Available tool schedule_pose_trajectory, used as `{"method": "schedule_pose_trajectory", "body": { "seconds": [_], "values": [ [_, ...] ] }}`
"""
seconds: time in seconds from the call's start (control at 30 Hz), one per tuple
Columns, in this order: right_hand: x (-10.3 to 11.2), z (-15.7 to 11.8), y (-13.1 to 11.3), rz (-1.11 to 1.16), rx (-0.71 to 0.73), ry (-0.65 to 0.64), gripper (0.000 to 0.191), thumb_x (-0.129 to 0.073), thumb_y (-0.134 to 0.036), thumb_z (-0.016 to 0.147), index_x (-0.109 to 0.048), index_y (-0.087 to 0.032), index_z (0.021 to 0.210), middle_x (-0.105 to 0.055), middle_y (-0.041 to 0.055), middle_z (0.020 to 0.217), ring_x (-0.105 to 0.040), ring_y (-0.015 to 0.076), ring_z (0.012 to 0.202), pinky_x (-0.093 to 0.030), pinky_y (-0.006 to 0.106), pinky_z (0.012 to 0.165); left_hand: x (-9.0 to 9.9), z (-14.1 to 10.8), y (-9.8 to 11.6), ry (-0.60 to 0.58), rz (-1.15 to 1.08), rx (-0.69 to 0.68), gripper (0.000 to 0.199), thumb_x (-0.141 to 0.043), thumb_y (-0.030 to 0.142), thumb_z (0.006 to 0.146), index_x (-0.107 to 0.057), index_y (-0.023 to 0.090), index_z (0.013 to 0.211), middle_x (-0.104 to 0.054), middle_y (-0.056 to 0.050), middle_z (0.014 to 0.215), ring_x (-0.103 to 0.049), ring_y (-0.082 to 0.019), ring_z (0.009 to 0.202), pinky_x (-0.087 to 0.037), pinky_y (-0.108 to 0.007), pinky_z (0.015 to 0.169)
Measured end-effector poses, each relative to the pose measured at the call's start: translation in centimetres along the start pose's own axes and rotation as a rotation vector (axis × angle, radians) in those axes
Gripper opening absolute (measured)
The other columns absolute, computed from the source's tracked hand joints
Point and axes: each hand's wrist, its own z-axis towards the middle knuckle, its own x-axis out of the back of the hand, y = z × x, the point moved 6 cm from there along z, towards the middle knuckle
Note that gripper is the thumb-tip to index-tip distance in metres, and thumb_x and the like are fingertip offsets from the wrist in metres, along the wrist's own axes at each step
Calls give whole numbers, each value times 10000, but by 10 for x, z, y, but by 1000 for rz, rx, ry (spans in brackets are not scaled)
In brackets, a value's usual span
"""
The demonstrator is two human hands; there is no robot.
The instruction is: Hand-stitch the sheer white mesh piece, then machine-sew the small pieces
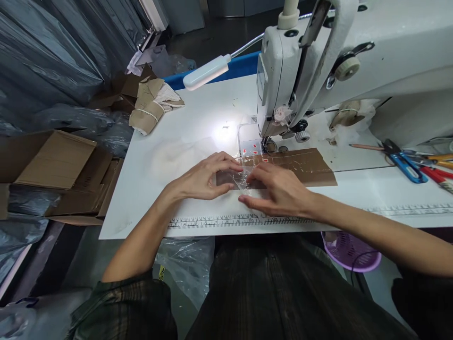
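My left hand (pixel 214 177) rests on a clear plastic piece (pixel 240 178), fingers stretched forward and thumb apart. From the other side my right hand (pixel 278 191) reaches in, its bent fingertips touching the same shiny plastic and its thumb spread away. Beneath and to the right lies a flat brown strip (pixel 311 167), with glossy, wrinkled film over part of it. Just beyond my fingers are the needle and presser foot of a white sewing machine (pixel 279 85). Small red marks (pixel 255 146) show beside the foot. The plastic's exact edges are hard to make out.
A printed ruler (pixel 226 222) runs along the front edge of the white table (pixel 141 208). A lamp (pixel 207 72) shines from above. Blue-handled snips (pixel 406 163) and other tools lie right. Cloth bundles (pixel 148 106) sit back left, cardboard boxes (pixel 56 160) beyond. A purple basket (pixel 350 255) stands below.
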Motion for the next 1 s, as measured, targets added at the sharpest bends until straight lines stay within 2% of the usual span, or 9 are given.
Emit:
{"method": "schedule_pose_trajectory", "body": {
  "seconds": [0.1,0.17,0.3,0.4,0.53,0.67,0.77,0.87,1.0],
  "values": [
    [-15,4,-11,-65,-16,9,223,-572,-356,891,-625,-140,898,-645,144,909,-567,235,800,-447,352,675,-6,-2,-3,-7,40,11,187,-665,231,823,-714,229,1003,-585,-87,1224,-537,-264,1191,-439,-479,1035],
    [-16,13,-10,31,-34,82,135,-512,-253,896,-586,-154,842,-635,121,878,-554,207,776,-435,334,677,-1,2,-9,40,-31,33,68,-661,253,834,-711,209,848,-589,-84,1209,-548,-257,1173,-433,-478,1035],
    [-10,45,12,420,-218,269,162,-479,-312,903,-509,-200,791,-579,12,717,-521,154,648,-406,290,609,28,15,-37,224,-380,123,193,-703,348,819,-671,173,742,-665,-92,1095,-615,-226,1054,-488,-377,925],
    [-11,74,27,627,-333,387,178,-468,-378,899,-517,-215,847,-590,-11,728,-547,158,651,-424,290,604,49,25,-63,396,-558,233,263,-737,420,779,-681,167,736,-704,-66,887,-649,-184,835,-506,-293,745],
    [-13,110,43,714,-347,542,202,-540,-409,822,-542,-218,889,-644,23,833,-598,193,727,-476,330,665,59,32,-83,528,-511,349,241,-758,403,753,-698,170,758,-702,-35,759,-627,-154,674,-473,-248,595],
    [-17,127,58,790,-389,613,135,-498,-360,814,-511,-237,870,-637,36,783,-616,218,720,-504,367,696,65,30,-84,702,-287,319,127,-733,300,761,-712,183,806,-729,-43,845,-668,-179,786,-520,-274,693],
    [-13,128,61,772,-354,698,80,-501,-318,793,-478,-258,841,-638,53,814,-623,246,845,-515,398,807,67,27,-82,854,-143,230,44,-692,209,763,-688,202,806,-727,-32,866,-682,-182,843,-535,-310,798],
    [-11,127,61,723,-353,747,72,-514,-310,780,-466,-267,810,-639,63,855,-610,258,902,-504,422,879,64,27,-87,934,-198,181,60,-690,202,761,-630,206,770,-721,-27,876,-693,-178,879,-542,-317,837],
    [-15,127,64,725,-357,738,97,-521,-333,791,-473,-259,831,-627,62,859,-620,249,841,-520,415,835,60,27,-101,962,-379,295,190,-753,251,716,-595,200,807,-695,-16,835,-692,-159,778,-558,-271,711]
  ]
}}
